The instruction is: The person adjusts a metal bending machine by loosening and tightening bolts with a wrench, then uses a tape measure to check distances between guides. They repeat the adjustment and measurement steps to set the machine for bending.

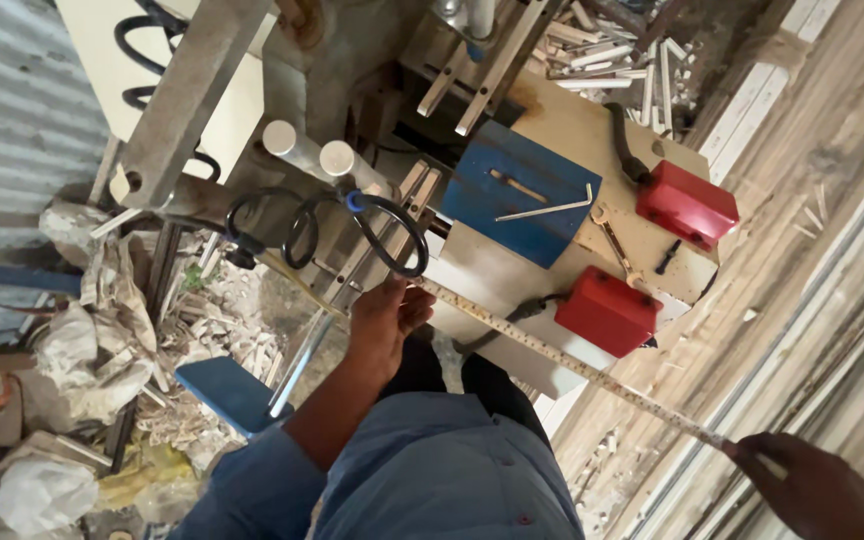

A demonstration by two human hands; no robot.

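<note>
Left of the machine table (572,130): corrugated metal wall (12,130), crumpled sacks (92,340), heap of wood offcuts (222,330), blue pedal plate (227,390) low beside the frame. Black hose loops (392,235) hang off the table's left side, just above the left hand (384,318); two grey cylinders (327,155) above them. On the table: blue plate (522,190) with a hex key (552,208) lying across it, spanner (614,240) right of the plate, two red boxes (687,205) at the table's right edge, one upper, one lower. More offcuts above the table.

Tape measure (562,355): thin pale strip with tick marks, pulled taut, running diagonally past the table's lower edge under the lower red box. Left hand pinches its upper-left end by the table's left side. Right hand (802,485), well right of and below the table, fingers closed on the other end. Long pale strips (832,330) lie along the floor right of the table.
</note>
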